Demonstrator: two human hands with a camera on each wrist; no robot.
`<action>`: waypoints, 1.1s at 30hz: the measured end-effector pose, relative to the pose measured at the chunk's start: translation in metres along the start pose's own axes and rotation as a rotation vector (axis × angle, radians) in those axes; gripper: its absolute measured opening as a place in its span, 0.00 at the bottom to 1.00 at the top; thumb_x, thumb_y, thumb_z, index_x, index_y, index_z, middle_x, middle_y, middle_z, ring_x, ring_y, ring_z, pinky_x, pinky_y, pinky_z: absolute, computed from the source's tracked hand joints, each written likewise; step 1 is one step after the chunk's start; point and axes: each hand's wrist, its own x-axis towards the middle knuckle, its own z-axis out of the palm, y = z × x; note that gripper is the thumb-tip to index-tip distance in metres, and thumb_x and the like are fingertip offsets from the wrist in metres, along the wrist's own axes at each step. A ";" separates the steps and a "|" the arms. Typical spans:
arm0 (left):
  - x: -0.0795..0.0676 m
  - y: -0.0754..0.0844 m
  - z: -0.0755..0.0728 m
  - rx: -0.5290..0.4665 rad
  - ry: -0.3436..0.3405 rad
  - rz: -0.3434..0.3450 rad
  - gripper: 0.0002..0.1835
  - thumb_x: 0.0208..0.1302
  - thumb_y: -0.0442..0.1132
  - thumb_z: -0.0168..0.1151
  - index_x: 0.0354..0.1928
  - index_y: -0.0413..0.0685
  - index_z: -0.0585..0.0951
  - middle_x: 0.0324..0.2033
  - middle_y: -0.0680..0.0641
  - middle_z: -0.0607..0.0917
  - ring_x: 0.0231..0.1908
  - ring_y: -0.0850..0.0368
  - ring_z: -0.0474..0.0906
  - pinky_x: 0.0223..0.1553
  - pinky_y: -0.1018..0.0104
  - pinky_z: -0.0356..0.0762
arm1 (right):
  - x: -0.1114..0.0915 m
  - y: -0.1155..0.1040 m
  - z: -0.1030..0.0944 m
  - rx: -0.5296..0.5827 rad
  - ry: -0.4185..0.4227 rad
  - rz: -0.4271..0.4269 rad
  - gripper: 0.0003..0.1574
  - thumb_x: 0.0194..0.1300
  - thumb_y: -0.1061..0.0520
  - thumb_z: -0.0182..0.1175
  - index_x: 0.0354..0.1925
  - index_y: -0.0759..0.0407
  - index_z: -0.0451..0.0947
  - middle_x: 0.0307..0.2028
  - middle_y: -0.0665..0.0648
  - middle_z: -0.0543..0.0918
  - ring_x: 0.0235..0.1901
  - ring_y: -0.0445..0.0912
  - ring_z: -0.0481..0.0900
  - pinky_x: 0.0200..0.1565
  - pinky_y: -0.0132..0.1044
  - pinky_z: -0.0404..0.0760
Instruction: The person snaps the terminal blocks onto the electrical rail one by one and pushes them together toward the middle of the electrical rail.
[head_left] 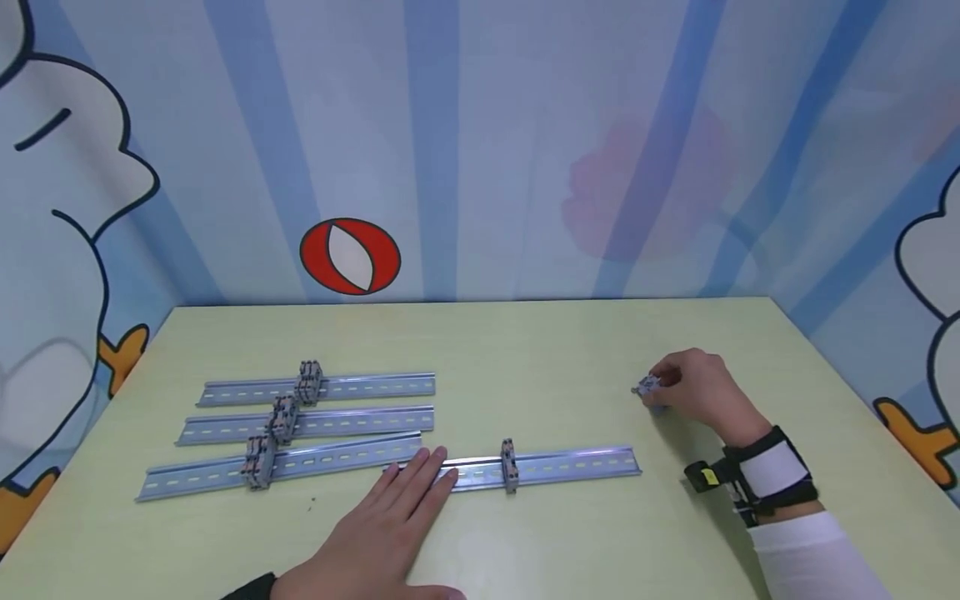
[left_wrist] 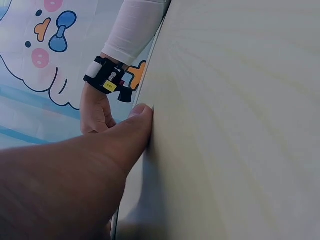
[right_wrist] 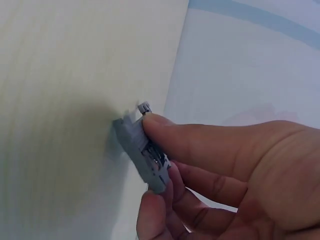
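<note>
In the right part of the head view my right hand (head_left: 697, 387) pinches a small grey DIN rail terminal block (right_wrist: 139, 150) between thumb and fingers. The right wrist view shows its grey housing side-on, with metal parts along one edge; the fingers cover the rest. My left hand (head_left: 382, 533) lies with straight fingers, their tips on the left end of a slotted metal DIN rail (head_left: 577, 467). One narrow terminal block (head_left: 509, 467) sits across this rail, right of the left fingertips. In the left wrist view only the left thumb (left_wrist: 135, 122) shows clearly.
Three more DIN rails, the back (head_left: 375, 386), the middle (head_left: 367, 420) and the front (head_left: 345, 454), lie on the left of the pale table (head_left: 555, 358). Each carries a cluster of terminal blocks (head_left: 259, 462). Tiny specks lie near the left hand. A patterned backdrop (head_left: 495, 167) stands behind.
</note>
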 end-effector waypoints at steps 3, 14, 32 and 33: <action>0.000 0.000 -0.002 -0.015 -0.020 -0.008 0.59 0.52 0.83 0.40 0.78 0.52 0.51 0.79 0.46 0.46 0.77 0.47 0.42 0.73 0.44 0.53 | -0.002 -0.003 -0.003 0.013 -0.007 -0.002 0.18 0.58 0.59 0.69 0.44 0.70 0.83 0.38 0.67 0.87 0.33 0.52 0.82 0.29 0.35 0.78; 0.004 0.002 -0.005 -0.083 -0.128 -0.070 0.61 0.48 0.85 0.41 0.79 0.58 0.45 0.79 0.51 0.40 0.78 0.50 0.36 0.75 0.43 0.45 | -0.012 -0.019 -0.013 -0.028 -0.044 0.000 0.11 0.54 0.57 0.71 0.34 0.65 0.87 0.31 0.62 0.90 0.24 0.46 0.83 0.23 0.34 0.78; 0.004 0.003 -0.010 -0.093 -0.146 -0.076 0.63 0.46 0.86 0.44 0.79 0.57 0.46 0.79 0.51 0.41 0.78 0.50 0.36 0.75 0.44 0.44 | -0.039 -0.055 -0.020 -0.012 -0.168 -0.021 0.05 0.53 0.58 0.72 0.25 0.58 0.85 0.22 0.54 0.88 0.17 0.42 0.81 0.22 0.33 0.79; 0.003 0.003 -0.009 -0.095 -0.145 -0.077 0.63 0.46 0.85 0.45 0.79 0.57 0.46 0.79 0.51 0.41 0.78 0.49 0.36 0.75 0.44 0.44 | -0.040 -0.056 -0.019 -0.008 -0.171 -0.024 0.05 0.53 0.59 0.72 0.26 0.59 0.85 0.23 0.55 0.88 0.17 0.43 0.81 0.22 0.33 0.79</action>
